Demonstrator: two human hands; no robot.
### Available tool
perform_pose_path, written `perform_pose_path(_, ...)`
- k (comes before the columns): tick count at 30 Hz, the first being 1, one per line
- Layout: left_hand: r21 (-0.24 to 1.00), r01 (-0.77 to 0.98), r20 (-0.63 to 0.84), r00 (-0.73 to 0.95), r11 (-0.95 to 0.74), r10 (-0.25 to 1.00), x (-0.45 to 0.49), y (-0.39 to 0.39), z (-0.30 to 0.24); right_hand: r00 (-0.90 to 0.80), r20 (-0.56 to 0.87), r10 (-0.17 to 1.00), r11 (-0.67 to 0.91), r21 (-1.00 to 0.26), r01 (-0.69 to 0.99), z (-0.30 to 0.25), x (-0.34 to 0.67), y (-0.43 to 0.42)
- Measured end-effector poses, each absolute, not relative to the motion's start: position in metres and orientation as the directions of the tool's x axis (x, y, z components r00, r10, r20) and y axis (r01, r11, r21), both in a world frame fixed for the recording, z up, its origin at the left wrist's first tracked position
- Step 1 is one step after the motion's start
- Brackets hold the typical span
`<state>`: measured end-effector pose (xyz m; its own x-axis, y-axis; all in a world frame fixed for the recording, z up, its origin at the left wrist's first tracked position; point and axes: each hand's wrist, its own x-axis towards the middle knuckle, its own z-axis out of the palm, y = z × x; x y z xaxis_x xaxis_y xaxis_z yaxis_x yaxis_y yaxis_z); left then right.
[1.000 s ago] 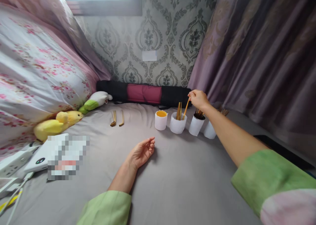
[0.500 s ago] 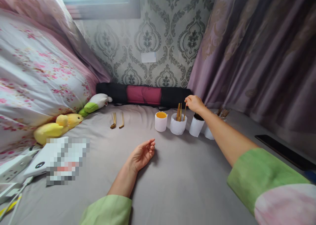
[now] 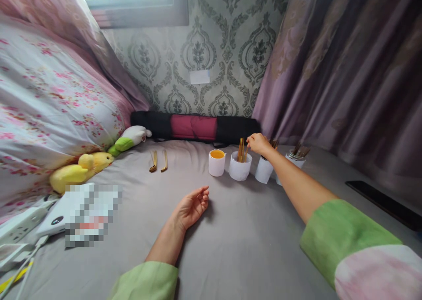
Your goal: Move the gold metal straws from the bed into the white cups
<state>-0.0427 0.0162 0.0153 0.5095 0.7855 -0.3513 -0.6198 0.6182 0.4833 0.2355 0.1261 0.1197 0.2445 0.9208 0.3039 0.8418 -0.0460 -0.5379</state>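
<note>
My right hand (image 3: pixel 259 143) pinches the top of a thin gold-coloured stick (image 3: pixel 247 152), whose lower end stands inside a wide white cup (image 3: pixel 240 170). Several more gold sticks (image 3: pixel 241 150) lean together in that cup. Left of it stands a white cup with an orange inside (image 3: pixel 216 166). Partly behind my right wrist is a narrower white cup (image 3: pixel 263 171) with dark sticks. My left hand (image 3: pixel 194 207) rests palm up on the grey sheet, fingers loosely curled and holding nothing. Thin gold rods with bent ends (image 3: pixel 153 161) lie farther left in two groups.
A jar with brown sticks (image 3: pixel 296 156) stands partly behind my right forearm. A black phone-like slab (image 3: pixel 382 203) lies at the right. Plush toys (image 3: pixel 74 175), a power strip (image 3: pixel 21 225) and a white device (image 3: pixel 64 210) are on the left. A black and maroon roll (image 3: pixel 194 127) lines the wall.
The view has shifted slightly. My right hand stays beside the gold sticks over the wide cup, its stick a little closer to the bunch. My left hand keeps its pose.
</note>
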Motion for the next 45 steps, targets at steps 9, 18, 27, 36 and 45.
perform_pose_path(9,0.490,-0.620,-0.366,0.493,0.614,0.790,-0.041,0.016,0.018,0.284,0.287,0.915,-0.058,-0.601,0.797,0.111,0.235,0.135)
perform_pose_path(18,0.487,-0.623,-0.363,0.493,0.612,0.791,-0.041,0.016,0.016,0.302,0.213,0.929,-0.087,-0.668,0.739,0.108,0.231,0.135)
perform_pose_path(27,0.483,-0.627,-0.353,0.500,0.611,0.791,-0.042,0.016,0.015,0.323,0.175,0.930,-0.119,-0.688,0.715,0.116,0.231,0.127)
perform_pose_path(36,0.471,-0.626,-0.350,0.514,0.621,0.783,-0.043,0.016,0.015,0.371,0.216,0.903,-0.079,-0.767,0.637,0.125,0.227,0.118)
perform_pose_path(45,0.465,-0.632,-0.327,0.529,0.621,0.783,-0.043,0.017,0.012,0.473,0.237,0.849,-0.025,-0.875,0.484,0.132,0.224,0.101)
